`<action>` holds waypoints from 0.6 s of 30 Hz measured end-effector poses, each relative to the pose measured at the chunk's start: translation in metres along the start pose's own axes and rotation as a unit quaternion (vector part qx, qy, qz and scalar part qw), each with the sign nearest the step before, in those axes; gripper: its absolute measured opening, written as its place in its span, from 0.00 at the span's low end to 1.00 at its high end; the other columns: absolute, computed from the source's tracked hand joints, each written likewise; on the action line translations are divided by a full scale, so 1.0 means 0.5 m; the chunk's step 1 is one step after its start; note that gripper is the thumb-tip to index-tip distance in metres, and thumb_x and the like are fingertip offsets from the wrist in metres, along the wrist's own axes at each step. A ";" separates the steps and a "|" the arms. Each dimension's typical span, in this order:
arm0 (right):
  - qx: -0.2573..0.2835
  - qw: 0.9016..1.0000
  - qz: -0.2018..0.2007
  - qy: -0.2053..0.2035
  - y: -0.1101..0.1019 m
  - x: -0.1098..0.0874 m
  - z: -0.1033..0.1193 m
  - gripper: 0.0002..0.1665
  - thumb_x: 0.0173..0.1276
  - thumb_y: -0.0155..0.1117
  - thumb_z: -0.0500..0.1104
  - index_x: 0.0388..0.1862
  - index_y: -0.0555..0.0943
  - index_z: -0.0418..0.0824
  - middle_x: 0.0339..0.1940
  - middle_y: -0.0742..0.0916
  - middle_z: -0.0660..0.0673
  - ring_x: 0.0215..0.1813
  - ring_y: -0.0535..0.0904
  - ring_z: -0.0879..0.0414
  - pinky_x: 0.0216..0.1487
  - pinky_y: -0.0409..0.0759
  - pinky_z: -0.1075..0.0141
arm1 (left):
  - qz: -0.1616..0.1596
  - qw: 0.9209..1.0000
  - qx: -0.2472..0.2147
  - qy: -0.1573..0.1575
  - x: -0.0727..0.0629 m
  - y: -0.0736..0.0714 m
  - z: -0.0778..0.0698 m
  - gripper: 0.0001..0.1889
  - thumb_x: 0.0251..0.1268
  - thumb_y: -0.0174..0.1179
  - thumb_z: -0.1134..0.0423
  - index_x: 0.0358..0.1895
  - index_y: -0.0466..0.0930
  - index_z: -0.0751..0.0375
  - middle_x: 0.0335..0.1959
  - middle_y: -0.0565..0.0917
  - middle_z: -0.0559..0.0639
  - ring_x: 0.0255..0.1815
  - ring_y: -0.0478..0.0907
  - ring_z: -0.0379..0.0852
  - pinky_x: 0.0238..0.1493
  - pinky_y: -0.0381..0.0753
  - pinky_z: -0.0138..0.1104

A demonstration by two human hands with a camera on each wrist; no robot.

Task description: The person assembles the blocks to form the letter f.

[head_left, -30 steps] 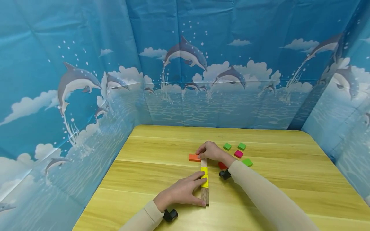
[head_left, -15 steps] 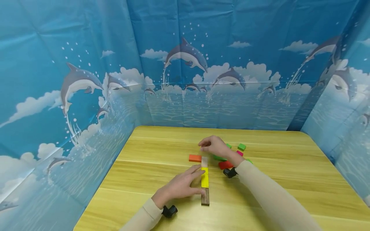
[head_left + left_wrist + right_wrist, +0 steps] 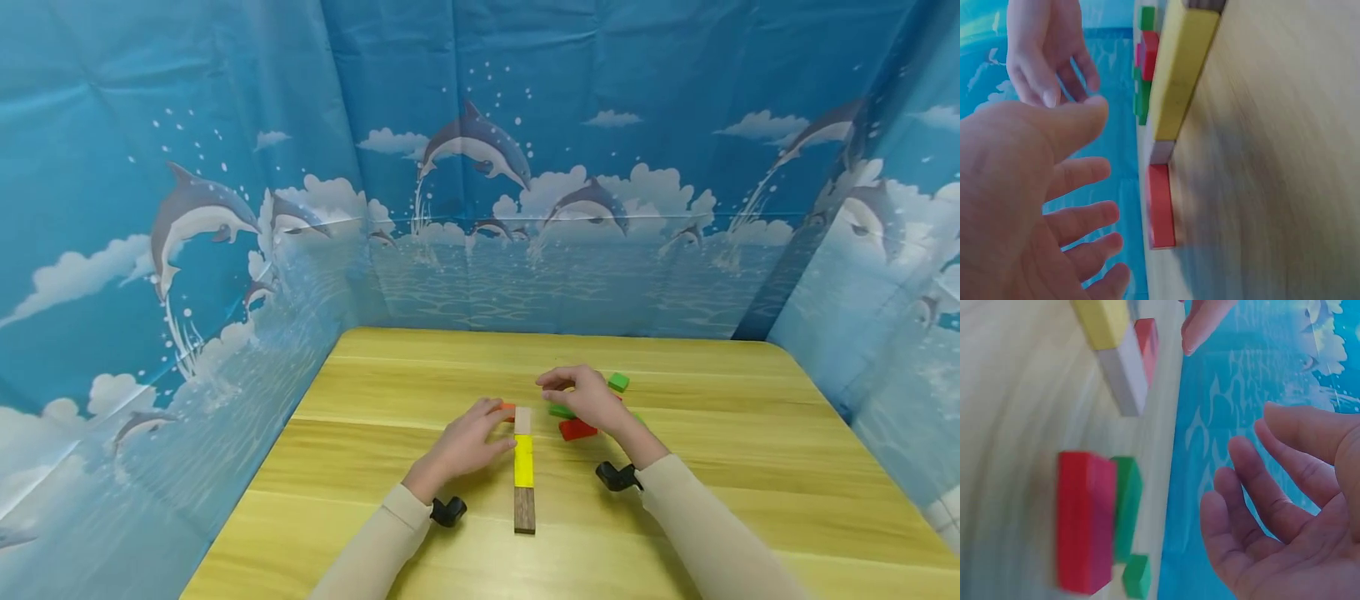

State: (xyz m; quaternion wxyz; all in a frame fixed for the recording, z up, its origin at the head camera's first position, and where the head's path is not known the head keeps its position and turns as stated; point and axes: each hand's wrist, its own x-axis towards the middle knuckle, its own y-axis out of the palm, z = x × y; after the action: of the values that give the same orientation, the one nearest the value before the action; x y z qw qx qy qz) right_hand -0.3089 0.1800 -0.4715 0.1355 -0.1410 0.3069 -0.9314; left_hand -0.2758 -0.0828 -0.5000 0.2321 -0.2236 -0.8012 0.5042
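Left wrist, grip: I read the left hand (image 3: 1019, 187) as wide, fingers spread, nothing held.
Left wrist, orange block: it (image 3: 1161, 206) lies flat below the fingertips, a gap showing between; it adjoins the pale block (image 3: 1162, 152), with the yellow piece (image 3: 1182, 69) beyond.
Right wrist, grip: I see the right hand (image 3: 1304, 537) loosely bent, thumb well off the fingers, holding nothing.
Right wrist, red and green: red block (image 3: 1085, 522) and green block (image 3: 1126, 506) lie roughly parallel; contact I cannot tell.
Head, row: brown block (image 3: 524, 510), yellow piece and pale block run straight away from the person.
Head, orange block: left of the row's far end, long axis crosswise; left hand nearer.
Head, key relation: red and green lie right of the row, just below the right hand; I judge that hand better placed for them.
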 end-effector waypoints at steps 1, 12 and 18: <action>-0.001 1.000 -0.005 0.001 0.002 -0.009 -0.003 0.14 0.73 0.66 0.42 0.56 0.86 0.47 0.50 0.87 0.46 0.51 0.81 0.50 0.48 0.83 0.56 | -0.001 1.000 0.004 -0.005 0.002 0.002 0.003 0.28 0.75 0.58 0.48 0.74 0.70 0.52 0.76 0.64 0.57 0.77 0.59 0.56 0.67 0.71 0.54; -0.086 0.996 -0.029 0.004 0.006 -0.076 -0.034 0.19 0.70 0.69 0.38 0.59 0.85 0.43 0.56 0.85 0.48 0.60 0.78 0.44 0.55 0.80 0.48 | 0.004 0.999 0.035 -0.011 0.012 0.024 0.016 0.25 0.80 0.51 0.53 0.76 0.67 0.47 0.77 0.63 0.57 0.79 0.55 0.58 0.72 0.63 0.53; -0.136 0.990 -0.022 0.005 0.003 -0.086 -0.048 0.18 0.65 0.73 0.36 0.55 0.87 0.43 0.51 0.84 0.43 0.53 0.78 0.43 0.46 0.81 0.54 | 0.009 0.998 0.056 0.008 0.016 0.037 0.020 0.23 0.82 0.48 0.53 0.75 0.69 0.44 0.78 0.61 0.57 0.79 0.54 0.59 0.72 0.63 0.53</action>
State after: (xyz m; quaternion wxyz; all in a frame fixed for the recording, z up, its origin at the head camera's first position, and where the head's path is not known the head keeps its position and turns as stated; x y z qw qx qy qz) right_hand -0.2773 0.2060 -0.4987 0.0934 -0.1602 0.4285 -0.8843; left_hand -0.2860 -0.0778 -0.5195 0.2460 -0.2215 -0.7678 0.5486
